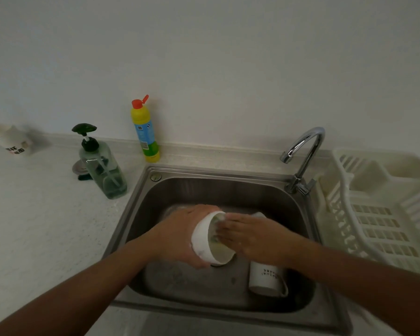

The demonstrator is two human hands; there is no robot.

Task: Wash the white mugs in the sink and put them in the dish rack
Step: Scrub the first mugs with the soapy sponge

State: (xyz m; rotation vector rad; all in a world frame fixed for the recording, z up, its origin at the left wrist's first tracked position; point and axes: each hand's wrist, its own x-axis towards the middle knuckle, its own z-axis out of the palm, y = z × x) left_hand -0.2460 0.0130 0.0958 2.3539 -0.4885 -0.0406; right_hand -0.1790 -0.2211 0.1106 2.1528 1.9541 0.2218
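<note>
Here, left hand (180, 235) clasped round a white mug (203, 236), right hand (252, 238) at its three o'clock, fingertips inside, grip impossible to tell.

My left hand (180, 235) is gripping 1 white mug (204, 238) and my right hand (249, 236) is reaching its fingertips into the mug's mouth; together they are filling the middle of the sink (131, 209). A 2nd mug (264, 278) is lying on its side under my right wrist, blocking the near-right corner. The near-left basin floor is lying open. The faucet (306, 151) is arching over the back-right corner, standing between basin and dish rack (374, 214); the nearer rim is offering an open crossing. A pump dispenser (102, 166) and yellow bottle (144, 132) are bounding the back-left rim.
</note>
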